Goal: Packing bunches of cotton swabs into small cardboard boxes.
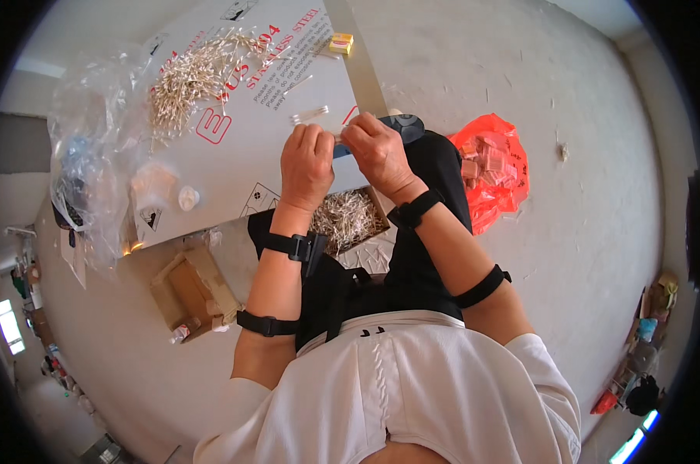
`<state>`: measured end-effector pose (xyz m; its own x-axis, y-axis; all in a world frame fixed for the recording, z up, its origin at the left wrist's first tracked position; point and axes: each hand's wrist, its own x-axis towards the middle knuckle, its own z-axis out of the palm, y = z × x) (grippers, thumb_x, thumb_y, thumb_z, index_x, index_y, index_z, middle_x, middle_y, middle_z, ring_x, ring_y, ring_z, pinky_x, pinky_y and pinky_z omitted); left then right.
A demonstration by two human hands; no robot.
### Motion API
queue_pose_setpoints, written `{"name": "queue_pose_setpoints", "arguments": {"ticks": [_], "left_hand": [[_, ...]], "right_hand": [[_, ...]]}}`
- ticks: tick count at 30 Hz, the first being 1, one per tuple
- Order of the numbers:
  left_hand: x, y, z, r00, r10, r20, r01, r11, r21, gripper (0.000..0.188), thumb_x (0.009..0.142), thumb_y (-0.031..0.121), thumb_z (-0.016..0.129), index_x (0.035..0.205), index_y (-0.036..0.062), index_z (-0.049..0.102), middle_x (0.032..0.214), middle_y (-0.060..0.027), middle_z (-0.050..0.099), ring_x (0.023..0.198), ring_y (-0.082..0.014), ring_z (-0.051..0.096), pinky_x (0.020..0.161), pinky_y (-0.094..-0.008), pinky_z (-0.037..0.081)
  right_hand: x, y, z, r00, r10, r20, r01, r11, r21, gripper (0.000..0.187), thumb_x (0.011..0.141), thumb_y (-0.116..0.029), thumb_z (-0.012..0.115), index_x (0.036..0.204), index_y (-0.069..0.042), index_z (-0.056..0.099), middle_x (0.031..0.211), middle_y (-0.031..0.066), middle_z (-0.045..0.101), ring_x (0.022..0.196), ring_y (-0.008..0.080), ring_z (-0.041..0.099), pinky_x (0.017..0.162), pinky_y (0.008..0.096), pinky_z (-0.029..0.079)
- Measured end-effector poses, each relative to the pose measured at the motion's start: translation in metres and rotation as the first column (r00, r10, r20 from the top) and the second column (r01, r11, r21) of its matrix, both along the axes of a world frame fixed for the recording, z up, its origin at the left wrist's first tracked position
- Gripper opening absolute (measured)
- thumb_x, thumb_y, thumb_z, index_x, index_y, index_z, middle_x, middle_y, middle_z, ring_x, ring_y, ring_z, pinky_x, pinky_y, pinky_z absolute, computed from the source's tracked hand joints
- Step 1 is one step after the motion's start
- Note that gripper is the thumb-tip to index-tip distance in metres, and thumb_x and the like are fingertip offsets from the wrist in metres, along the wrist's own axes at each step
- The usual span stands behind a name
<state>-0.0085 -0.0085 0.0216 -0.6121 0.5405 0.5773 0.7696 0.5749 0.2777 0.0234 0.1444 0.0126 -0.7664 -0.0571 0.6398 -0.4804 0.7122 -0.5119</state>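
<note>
My left hand (307, 166) and my right hand (379, 153) meet over the near right edge of the table, fingers of both pinched together. A small pale thing shows in the gap between them, too covered by the fingers to make out. Just beyond the hands, a few cotton swabs (309, 115) lie side by side on the table. Farther left spreads a large loose pile of cotton swabs (181, 91). Below my hands, between my legs, a cardboard box (382, 210) holds many more white sticks like swabs.
A small yellow box (340, 43) sits at the table's (234, 166) far right. Clear plastic bags (95, 147) and a small white round container (188, 198) are at left. An opened carton (164, 290) stands on the floor. At right lies a red plastic bag (512, 197) with pink packs.
</note>
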Motion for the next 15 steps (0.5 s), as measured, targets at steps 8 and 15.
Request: {"name": "queue_pose_setpoints", "arguments": {"ticks": [8, 15], "left_hand": [[0.032, -0.026, -0.049, 0.974, -0.132, 0.183, 0.170, 0.962, -0.213, 0.008, 0.073, 0.006, 0.060, 0.080, 0.0049, 0.056, 0.083, -0.0072, 0.054, 0.084, -0.0273, 0.055, 0.073, -0.0375, 0.048], [0.037, -0.030, -0.034, 0.932, -0.123, 0.342, 0.212, 0.948, -0.239, 0.065, 0.075, 0.014, 0.068, 0.134, 0.0063, 0.041, 0.144, -0.0115, 0.035, 0.134, -0.0275, 0.033, 0.109, -0.0442, 0.029]], "right_hand": [[0.041, -0.001, -0.054, 0.975, 0.138, 0.173, -0.183, 0.942, 0.282, 0.007, 0.069, -0.012, 0.060, 0.074, -0.009, 0.055, 0.076, 0.0070, 0.051, 0.071, 0.0251, 0.060, 0.060, 0.0372, 0.050], [0.044, -0.003, -0.056, 0.974, 0.114, 0.196, -0.172, 0.936, 0.306, 0.010, 0.067, -0.010, 0.059, 0.076, -0.007, 0.055, 0.078, 0.0077, 0.052, 0.072, 0.0256, 0.060, 0.061, 0.0371, 0.051]]}}
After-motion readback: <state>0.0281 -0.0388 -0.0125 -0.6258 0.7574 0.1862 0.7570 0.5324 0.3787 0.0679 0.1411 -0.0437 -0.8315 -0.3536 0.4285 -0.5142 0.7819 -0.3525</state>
